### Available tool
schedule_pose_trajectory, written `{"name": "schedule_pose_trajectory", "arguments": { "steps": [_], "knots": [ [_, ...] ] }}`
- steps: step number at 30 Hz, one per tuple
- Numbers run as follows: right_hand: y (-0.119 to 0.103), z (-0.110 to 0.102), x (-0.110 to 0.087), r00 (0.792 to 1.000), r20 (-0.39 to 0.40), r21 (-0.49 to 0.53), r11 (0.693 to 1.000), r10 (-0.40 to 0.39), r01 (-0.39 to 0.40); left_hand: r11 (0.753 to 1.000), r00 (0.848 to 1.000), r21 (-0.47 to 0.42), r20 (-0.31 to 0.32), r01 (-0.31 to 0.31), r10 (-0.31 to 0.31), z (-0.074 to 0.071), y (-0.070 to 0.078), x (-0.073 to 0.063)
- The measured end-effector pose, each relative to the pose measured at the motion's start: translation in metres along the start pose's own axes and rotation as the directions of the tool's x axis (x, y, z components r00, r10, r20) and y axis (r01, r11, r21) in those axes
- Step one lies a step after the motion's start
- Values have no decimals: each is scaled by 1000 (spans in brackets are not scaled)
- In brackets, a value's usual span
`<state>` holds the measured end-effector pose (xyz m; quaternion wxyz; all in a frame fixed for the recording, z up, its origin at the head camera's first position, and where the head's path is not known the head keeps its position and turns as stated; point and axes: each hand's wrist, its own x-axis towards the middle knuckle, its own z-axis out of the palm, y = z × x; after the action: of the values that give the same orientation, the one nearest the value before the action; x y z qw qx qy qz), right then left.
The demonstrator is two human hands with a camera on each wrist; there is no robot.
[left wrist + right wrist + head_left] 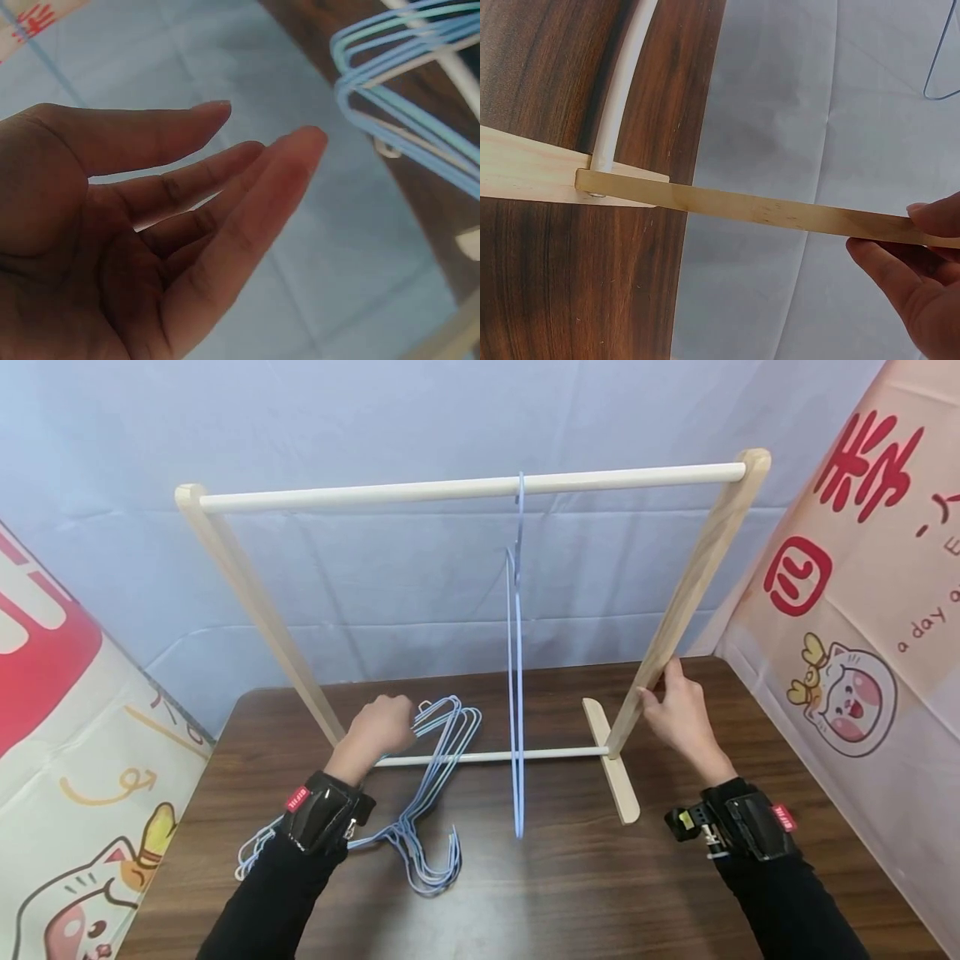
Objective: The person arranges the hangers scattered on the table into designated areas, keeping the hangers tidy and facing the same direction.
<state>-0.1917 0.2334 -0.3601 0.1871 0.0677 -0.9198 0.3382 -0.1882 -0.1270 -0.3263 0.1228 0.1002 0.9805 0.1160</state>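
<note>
A wooden clothes rack with a white top rail [360, 494] stands on the table. One blue wire hanger [518, 693] hangs from that rail, right of the middle. My right hand [678, 714] pinches the rack's right upright [690, 581] low down, thumb on one face and fingers on the other, as the right wrist view also shows. Over the rack's left side is my left hand [381, 727], its fingers loosely bent with nothing between them in the left wrist view. Close beside it lies a pile of blue hangers [405, 835], partly hidden under the left forearm.
A white lower rail [555, 754] runs between the uprights, near the table. The right wooden foot [621, 789] rests on the dark wood table [570, 893]. Behind hangs a pale blue cloth [420, 418], with printed cloths at both sides.
</note>
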Motion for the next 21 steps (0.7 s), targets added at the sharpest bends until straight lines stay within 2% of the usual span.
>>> {"name": "schedule_pose_trajectory", "arguments": {
  "steps": [3, 8, 14, 21],
  "knots": [
    [0, 0, 1, 1000, -2, -6, 1000, -2, 2, 999, 1000, 36, 22, 7, -8, 14, -8, -1],
    [0, 1, 1, 1000, 3, -5, 1000, 1, -1, 999, 998, 31, 51, -24, 22, 39, -20, -6],
    [1, 1, 0, 1000, 0, -13, 1000, 0, 0, 999, 992, 48, 126, -5, -1, 63, -34, -10],
    [1, 1, 0, 1000, -8, -7, 1000, -9, 9, 994, 993, 104, 118, 16, -29, 89, -48, -18]
  ]
}}
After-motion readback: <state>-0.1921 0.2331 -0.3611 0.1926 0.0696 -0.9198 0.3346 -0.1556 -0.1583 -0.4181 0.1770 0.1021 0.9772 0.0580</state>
